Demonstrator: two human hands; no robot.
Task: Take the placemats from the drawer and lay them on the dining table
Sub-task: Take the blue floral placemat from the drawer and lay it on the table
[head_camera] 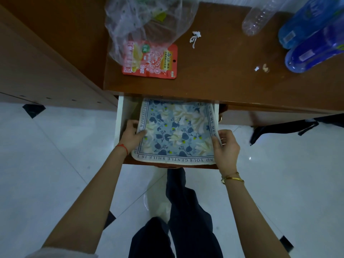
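A blue floral placemat [175, 131] with a lettered border lies on top in the open white-walled drawer [121, 112] under the brown table top [214, 71]. My left hand [131, 135] grips the placemat's left edge, thumb on top and fingers beneath. My right hand [226, 146] pinches its right edge, which curls up against the drawer's right wall. The placemat's near edge overhangs the drawer front. Whether more placemats lie beneath is hidden.
On the table top lie a clear plastic bag [147, 21], a red snack packet [150, 60], a clear empty bottle [258, 17], two blue bottles [312, 38] and paper scraps [194, 38]. A brown cabinet [46, 67] stands at left. White tiled floor and my legs lie below.
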